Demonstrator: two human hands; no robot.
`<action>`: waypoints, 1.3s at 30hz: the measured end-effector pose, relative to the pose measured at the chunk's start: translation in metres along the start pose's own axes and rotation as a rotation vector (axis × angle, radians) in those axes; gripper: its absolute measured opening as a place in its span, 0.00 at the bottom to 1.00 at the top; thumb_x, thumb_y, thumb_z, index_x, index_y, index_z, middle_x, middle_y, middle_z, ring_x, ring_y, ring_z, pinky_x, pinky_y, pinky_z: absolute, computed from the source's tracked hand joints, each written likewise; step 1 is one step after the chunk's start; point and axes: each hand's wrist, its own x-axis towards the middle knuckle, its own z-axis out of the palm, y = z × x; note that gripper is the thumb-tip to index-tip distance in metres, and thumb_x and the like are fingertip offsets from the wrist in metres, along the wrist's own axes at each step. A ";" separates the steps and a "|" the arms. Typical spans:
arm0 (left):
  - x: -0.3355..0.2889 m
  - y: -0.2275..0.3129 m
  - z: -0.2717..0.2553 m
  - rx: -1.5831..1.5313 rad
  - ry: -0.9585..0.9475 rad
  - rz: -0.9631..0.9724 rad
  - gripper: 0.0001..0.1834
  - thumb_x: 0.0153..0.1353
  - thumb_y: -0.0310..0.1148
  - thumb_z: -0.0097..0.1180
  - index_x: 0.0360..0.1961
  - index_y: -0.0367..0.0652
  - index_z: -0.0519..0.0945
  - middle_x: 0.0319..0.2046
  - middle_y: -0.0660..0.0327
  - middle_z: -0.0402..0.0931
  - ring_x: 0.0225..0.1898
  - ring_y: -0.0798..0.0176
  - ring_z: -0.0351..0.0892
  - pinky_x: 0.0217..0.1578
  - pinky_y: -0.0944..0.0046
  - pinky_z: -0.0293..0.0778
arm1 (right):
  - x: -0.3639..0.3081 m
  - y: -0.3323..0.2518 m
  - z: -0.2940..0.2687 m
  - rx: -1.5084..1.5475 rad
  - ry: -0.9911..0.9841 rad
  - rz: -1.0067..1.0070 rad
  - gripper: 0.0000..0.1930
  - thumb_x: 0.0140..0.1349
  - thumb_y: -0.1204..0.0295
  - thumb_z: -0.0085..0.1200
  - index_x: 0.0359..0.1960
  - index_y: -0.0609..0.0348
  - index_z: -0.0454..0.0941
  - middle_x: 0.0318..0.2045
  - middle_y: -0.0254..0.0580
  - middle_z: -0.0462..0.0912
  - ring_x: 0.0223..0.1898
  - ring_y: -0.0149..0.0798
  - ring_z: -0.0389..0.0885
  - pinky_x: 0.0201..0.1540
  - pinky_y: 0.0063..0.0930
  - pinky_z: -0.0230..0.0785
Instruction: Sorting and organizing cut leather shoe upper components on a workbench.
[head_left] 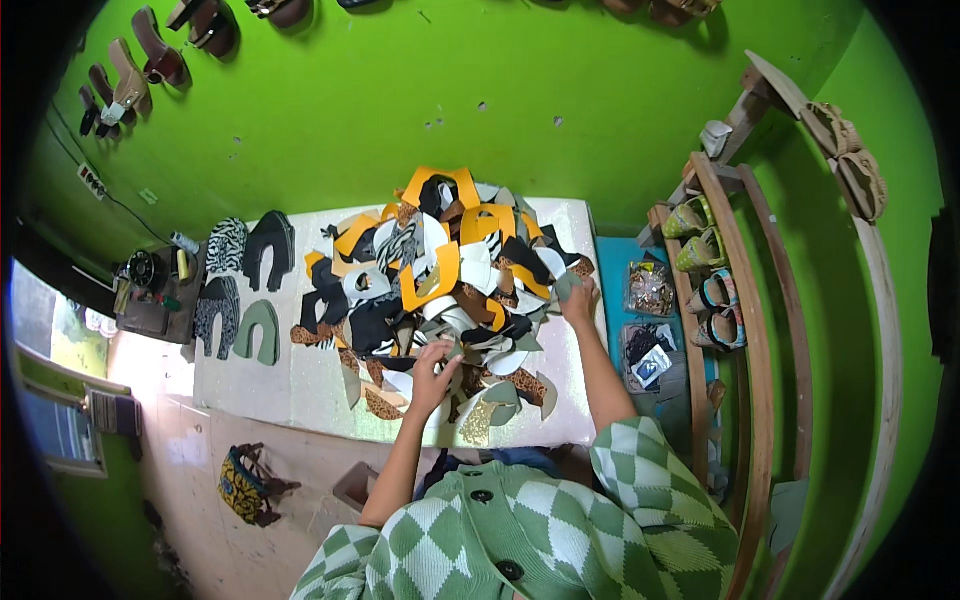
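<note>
A heaped pile of cut shoe-upper pieces lies on the white table, in black, white, yellow, zebra and leopard print. At the near edge of the heap my left hand has its fingers closed on a small grey-green piece. My right hand, at the heap's right side, pinches another grey-green piece. Sorted at the table's left are curved zebra-print pieces, black pieces, grey spotted pieces and a green U-shaped piece.
A wooden rack with sandals stands close on the right. Beside the table are a clear box of small parts and a dark sewing machine. A patterned bag lies on the floor; shoes hang on the green wall.
</note>
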 end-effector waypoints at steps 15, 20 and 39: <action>-0.036 -0.023 -0.046 -0.153 0.065 -0.245 0.08 0.60 0.30 0.53 0.34 0.35 0.76 0.30 0.61 0.72 0.31 0.69 0.70 0.30 0.70 0.63 | -0.122 -0.020 -0.055 1.030 -0.684 0.438 0.24 0.55 0.71 0.61 0.52 0.68 0.70 0.44 0.41 0.79 0.43 0.32 0.77 0.48 0.26 0.69; -0.061 -0.033 -0.101 -0.111 -0.018 -0.149 0.08 0.62 0.31 0.52 0.34 0.36 0.76 0.27 0.65 0.70 0.30 0.74 0.67 0.28 0.70 0.64 | -0.219 -0.056 0.006 0.819 -0.686 0.227 0.25 0.47 0.70 0.67 0.48 0.66 0.75 0.44 0.43 0.78 0.45 0.36 0.77 0.50 0.27 0.68; -0.101 -0.108 -0.303 -0.069 -0.023 -0.228 0.10 0.63 0.34 0.51 0.34 0.36 0.77 0.23 0.66 0.72 0.27 0.76 0.66 0.28 0.72 0.64 | -0.217 -0.349 0.069 1.176 -0.424 0.258 0.21 0.56 0.65 0.61 0.46 0.68 0.74 0.42 0.42 0.80 0.41 0.32 0.78 0.44 0.25 0.69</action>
